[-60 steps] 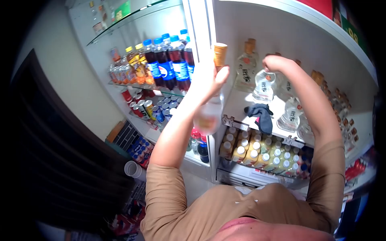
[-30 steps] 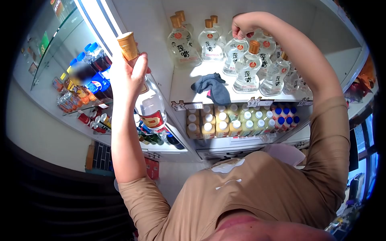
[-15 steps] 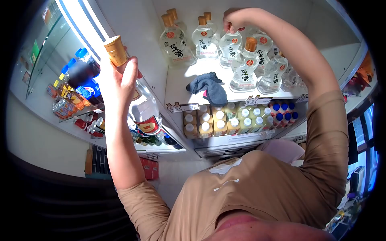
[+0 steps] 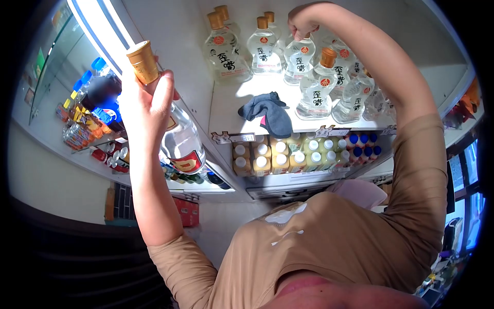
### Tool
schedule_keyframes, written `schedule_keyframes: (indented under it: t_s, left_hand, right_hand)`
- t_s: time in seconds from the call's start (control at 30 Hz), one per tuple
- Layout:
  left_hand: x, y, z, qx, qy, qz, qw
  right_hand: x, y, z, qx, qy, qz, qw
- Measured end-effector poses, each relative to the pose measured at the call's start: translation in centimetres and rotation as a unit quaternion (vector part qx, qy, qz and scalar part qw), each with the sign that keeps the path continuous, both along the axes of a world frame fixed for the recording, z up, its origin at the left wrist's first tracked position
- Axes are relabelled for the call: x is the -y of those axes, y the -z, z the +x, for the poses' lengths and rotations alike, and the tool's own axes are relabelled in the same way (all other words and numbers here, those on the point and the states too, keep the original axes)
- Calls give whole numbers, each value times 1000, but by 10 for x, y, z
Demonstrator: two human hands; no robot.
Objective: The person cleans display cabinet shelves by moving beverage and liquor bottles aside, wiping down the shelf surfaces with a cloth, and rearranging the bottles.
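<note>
Gold-capped and red-labelled, a large clear liquor bottle (image 4: 181,136) is being gripped by the left hand (image 4: 148,100), fingers wrapped round its neck. On the white shelf (image 4: 221,114), a waisted bottle (image 4: 299,62) is being held near its hidden top by the right hand's (image 4: 304,21) curled fingers.

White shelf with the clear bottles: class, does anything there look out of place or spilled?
A crumpled dark grey cloth or glove lies near the front edge of the white shelf. It looks odd among the standing clear bottles. I see no spill.
</note>
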State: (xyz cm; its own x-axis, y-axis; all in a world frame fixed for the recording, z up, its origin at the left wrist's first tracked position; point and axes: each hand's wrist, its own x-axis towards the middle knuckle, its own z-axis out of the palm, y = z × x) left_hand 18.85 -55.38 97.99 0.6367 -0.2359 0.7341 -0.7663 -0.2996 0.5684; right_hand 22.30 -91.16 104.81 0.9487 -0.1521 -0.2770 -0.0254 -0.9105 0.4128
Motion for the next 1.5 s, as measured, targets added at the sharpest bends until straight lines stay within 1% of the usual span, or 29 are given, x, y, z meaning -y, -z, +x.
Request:
schedule_keyframes:
  t_s: [0.03, 0.1, 0.13, 0.23, 0.3, 0.33, 0.37, 0.4, 0.47, 0.5, 0.57, 0.67, 0.77, 0.87, 0.97, 1.07, 1.13, 1.2, 1.23, 1.27, 1.33, 1.37, 1.47, 1.5]
  left_hand:
    - [0, 0, 0, 14, -5, 5, 1000]
    - [1, 0, -2, 41, -18, 14, 999]
    - [2, -1, -4, 33, -20, 12, 999]
    - [3, -2, -6, 21, -25, 13, 999]
    - [3, -1, -4, 30, -32, 17, 999]
    - [1, 0, -1, 53, -43, 28, 997]
    - [-2, 2, 5, 76, -55, 39, 995]
    - [-3, 5, 8, 97, -66, 50, 992]
    - [0, 1, -1, 42, -35, 20, 998]
    - [1, -1, -4, 15, -20, 5, 1000]
    - [0, 1, -1, 27, -25, 4, 999]
    - [3, -1, -5, 23, -27, 20, 999]
    - [2, 1, -3, 36, -35, 25, 998]
    - [2, 0, -5, 25, -26, 25, 999]
    - [1, -1, -4, 19, -13, 25, 999]
    - [2, -1, -5, 22, -12, 25, 999]
    - [1, -1, -3, 38, -21, 36, 998]
    - [-2, 2, 5, 81, -40, 38, 995]
    - [-3, 4, 7, 102, -50, 39, 993]
    - [-2, 3, 5, 74, -42, 29, 996]
    - [2, -1, -4, 15, -25, 7, 1000]
    - [2, 0, -4, 13, -24, 2, 1000]
    - [2, 1, -1, 20, -17, -2, 1000]
    - [0, 2, 1, 28, -13, 3, 1000]
  right_hand:
    - [-10, -3, -1, 5, 10, -24, 1000]
    - [-40, -23, -12, 63, 45, 15, 997]
    - [-49, -28, -13, 91, 63, 35, 993]
    - [-35, -19, 25, 182, -102, 91, 974]
    - [-34, -8, 38, 139, -93, 88, 982]
    - [-32, 1, 47, 117, -90, 86, 985]
    - [-13, 17, 73, 121, -136, 60, 981]
    - [-2, 23, 84, 116, -138, 85, 980]
    - [9, 31, 93, 105, -139, 135, 975]
    - [12, 32, 96, 105, -153, 123, 975]
    - [14, 31, 95, 106, -180, 98, 973]
    - [11, 21, 74, 82, -191, 142, 968]
    - [6, 13, 54, 89, -168, 168, 967]
    - [5, 2, 42, 49, -125, 134, 982]
    - [9, 2, 40, 43, -67, 153, 985]
    - [7, -1, 31, 46, -62, 152, 985]
    - [-22, -14, -8, 79, 39, 215, 973]
    - [-25, -16, -14, 78, 70, 204, 973]
    - [-12, -12, -1, 61, 49, 162, 984]
    - [-2, -10, 9, 43, 29, 120, 991]
    - [8, -6, 22, 27, -3, 87, 996]
    - [6, -5, 22, 19, -18, 70, 997]
    - [-5, -8, 15, 42, 1, 67, 997]
    - [-8, -8, 14, 63, -8, 67, 996]
